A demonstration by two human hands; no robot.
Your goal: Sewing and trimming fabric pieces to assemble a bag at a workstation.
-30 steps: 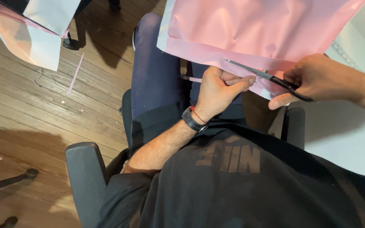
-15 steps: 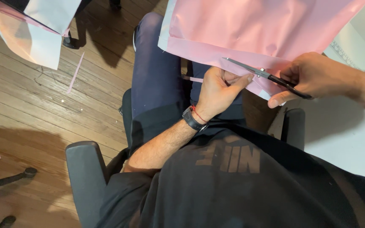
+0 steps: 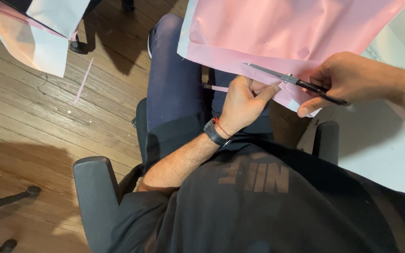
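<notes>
a: what are the 2 hands doing?

b: the right hand (image 3: 348,82) grips the black handles of a pair of scissors (image 3: 292,80), blades nearly closed and lying across the folded lower edge of a large pink paper sheet (image 3: 287,28). the left hand (image 3: 245,100) pinches that same edge just left of the blades, thumb on top, fingers closed on the paper. the sheet hangs over the seated person's lap, above both hands.

a: how would this cut go well?

b: judging from the pose, keep the paper taut with the left hand close beside the blades, follow the fold line, and keep the thumb clear of the blade tips.

a: what is around the pink sheet?

b: left of it, a dark blue trouser leg (image 3: 172,79). below it, a black watch with a red thread (image 3: 215,132) on the left wrist, a black shirt and a black chair armrest (image 3: 94,197). right of it, a white table (image 3: 376,150). far left, a worn wooden floor (image 3: 33,122) with a thin pink paper strip (image 3: 83,80) and another pale pink and white sheet (image 3: 29,33) near the top corner.
</notes>
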